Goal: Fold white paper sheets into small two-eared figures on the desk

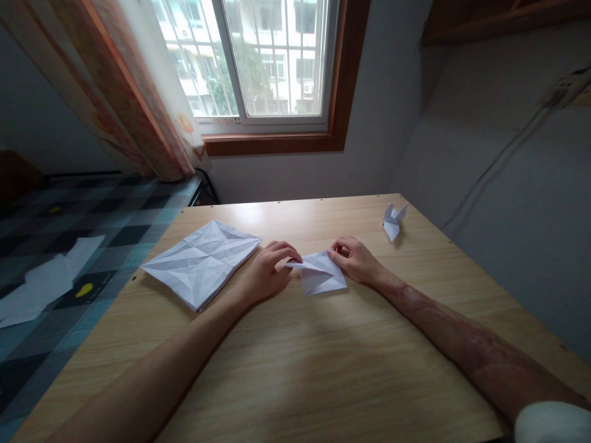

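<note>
A small piece of white folded paper [323, 280] lies on the wooden table between my hands, with one flap raised off it. My left hand [272, 267] pinches the flap's left corner between thumb and fingers. On the other side, my right hand [354, 259] has its fingers curled and closed on the paper's upper right edge. Left of my left hand rests a stack of larger creased white sheets [207, 258]. A finished-looking folded paper figure [393, 220] with two upright points stands near the table's far right corner.
The light wooden table [295, 369] meets a wall on its right side. A bed with a checked cover [28, 246] adjoins the left, bearing loose white paper [50, 280]. Behind are a window [277, 61] and an orange curtain [138, 80]. A cable [498, 157] runs down the right wall.
</note>
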`<act>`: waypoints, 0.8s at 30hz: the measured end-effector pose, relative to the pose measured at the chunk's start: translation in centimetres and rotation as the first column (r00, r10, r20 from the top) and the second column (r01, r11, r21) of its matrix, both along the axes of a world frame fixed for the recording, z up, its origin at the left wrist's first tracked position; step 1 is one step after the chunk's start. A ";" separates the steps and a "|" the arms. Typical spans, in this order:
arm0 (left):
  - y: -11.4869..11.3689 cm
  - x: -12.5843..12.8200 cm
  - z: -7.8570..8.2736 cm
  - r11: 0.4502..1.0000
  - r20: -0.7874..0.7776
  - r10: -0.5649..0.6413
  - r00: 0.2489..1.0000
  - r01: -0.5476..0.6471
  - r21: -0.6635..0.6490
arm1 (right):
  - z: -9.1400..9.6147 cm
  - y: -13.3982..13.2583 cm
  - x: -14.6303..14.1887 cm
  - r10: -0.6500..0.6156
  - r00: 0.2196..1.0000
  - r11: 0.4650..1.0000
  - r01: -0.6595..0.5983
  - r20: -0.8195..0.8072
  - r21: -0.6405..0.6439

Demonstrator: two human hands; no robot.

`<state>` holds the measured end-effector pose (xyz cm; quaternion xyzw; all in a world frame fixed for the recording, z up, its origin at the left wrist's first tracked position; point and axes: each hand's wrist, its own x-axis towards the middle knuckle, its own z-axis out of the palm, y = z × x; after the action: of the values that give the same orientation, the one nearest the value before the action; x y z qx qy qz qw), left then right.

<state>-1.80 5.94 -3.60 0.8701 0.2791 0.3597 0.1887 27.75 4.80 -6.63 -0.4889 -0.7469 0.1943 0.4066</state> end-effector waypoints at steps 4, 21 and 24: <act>0.7 -0.3 0.0 0.984 0.165 0.034 0.986 -0.004 -0.179 | -0.6 0.5 0.4 -0.137 0.988 0.991 0.135 -0.078 -0.025; 0.4 -0.3 -0.3 0.993 -0.076 0.028 0.997 -0.037 -0.110 | -1.1 0.9 0.9 -0.274 0.960 0.958 0.267 -0.062 -0.107; 0.4 -0.2 -0.7 1.000 -0.187 0.014 0.982 -0.013 0.004 | -1.1 0.9 1.0 -0.260 0.964 0.964 0.255 -0.059 -0.075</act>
<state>-1.95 6.32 -4.31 0.8985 0.3010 0.2779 0.1579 28.72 5.70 -7.68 -0.5882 -0.6557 0.1813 0.4373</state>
